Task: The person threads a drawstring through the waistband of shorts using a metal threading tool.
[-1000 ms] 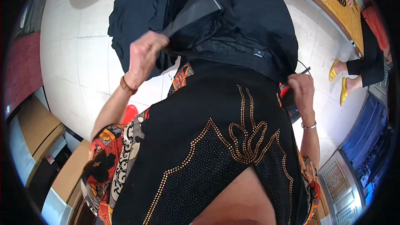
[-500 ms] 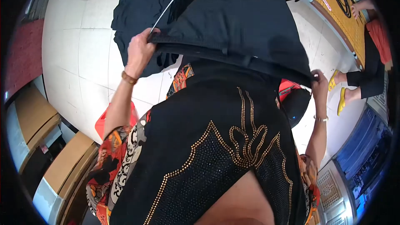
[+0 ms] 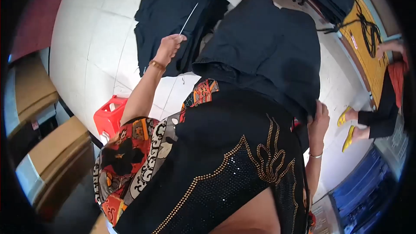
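My left hand is closed round one end of a thin silver rod, which points up and away. Below it lies a pile of black cloth pieces on the floor. A pair of black trousers is spread over my lap, its near edge bunched into folds. My right hand grips the lower right corner of the trousers, its fingers partly turned from view. The left hand is apart from the trousers.
A red plastic stool stands at my left. Curved wooden-topped furniture lines the left side. At the right, another person in yellow shoes sits by a yellow mat with black cord on it.
My left hand has let go of the trousers' waistband and kept the rod. The waistband, earlier stretched between both hands, has dropped into folds. My right hand has come lower and nearer.
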`<move>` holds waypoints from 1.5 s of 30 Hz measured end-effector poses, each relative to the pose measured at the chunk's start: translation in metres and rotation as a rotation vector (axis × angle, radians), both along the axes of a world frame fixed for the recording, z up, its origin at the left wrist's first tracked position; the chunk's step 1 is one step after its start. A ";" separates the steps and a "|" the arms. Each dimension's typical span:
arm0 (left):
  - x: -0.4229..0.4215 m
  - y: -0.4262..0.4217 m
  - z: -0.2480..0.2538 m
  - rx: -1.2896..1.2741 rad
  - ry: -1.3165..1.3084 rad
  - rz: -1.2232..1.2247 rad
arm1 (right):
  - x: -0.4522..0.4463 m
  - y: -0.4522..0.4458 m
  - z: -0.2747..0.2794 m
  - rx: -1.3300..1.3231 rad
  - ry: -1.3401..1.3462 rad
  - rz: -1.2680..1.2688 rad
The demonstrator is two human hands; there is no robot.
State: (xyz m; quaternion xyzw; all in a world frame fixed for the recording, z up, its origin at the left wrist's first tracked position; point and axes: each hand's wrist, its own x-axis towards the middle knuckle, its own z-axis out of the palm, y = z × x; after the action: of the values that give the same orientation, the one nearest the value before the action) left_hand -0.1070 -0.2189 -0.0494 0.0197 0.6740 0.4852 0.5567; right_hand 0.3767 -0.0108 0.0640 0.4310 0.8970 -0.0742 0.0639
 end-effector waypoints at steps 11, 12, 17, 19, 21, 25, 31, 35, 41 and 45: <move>0.116 0.078 0.096 0.524 0.704 -0.607 | -0.084 -0.008 -0.005 0.029 0.237 0.238; 0.118 0.080 0.096 0.496 0.859 -0.722 | -0.090 -0.007 -0.009 -0.030 0.273 0.225; 0.105 0.092 0.095 0.373 0.981 -0.974 | -0.096 0.018 -0.012 -0.467 0.454 0.049; 0.079 0.099 0.095 0.310 0.293 -0.805 | -0.086 0.039 0.000 -0.994 0.591 -0.267; 0.072 0.114 0.085 0.269 -0.051 -0.711 | -0.084 0.050 -0.005 -1.253 0.656 -0.440; 0.069 0.131 0.033 0.225 0.079 -0.561 | -0.098 0.051 -0.055 -1.183 0.662 -0.428; 0.075 0.145 0.064 0.237 0.263 -0.670 | -0.114 0.044 -0.031 -0.763 0.579 -0.182; 0.084 0.165 0.055 0.391 0.426 -0.919 | -0.145 0.046 -0.033 -0.261 0.551 0.216; 0.107 0.188 0.053 0.224 0.187 -0.910 | -0.182 0.060 -0.068 -0.953 0.415 -0.030; 0.106 0.189 0.056 0.321 -0.184 -0.632 | -0.173 0.057 -0.062 -1.271 0.938 -0.301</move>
State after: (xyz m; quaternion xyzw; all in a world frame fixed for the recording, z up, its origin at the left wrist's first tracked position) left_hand -0.0011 -0.0304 0.0061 0.2704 0.4970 0.3884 0.7274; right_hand 0.2033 0.0464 0.0015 0.3524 0.5488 -0.7517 -0.0973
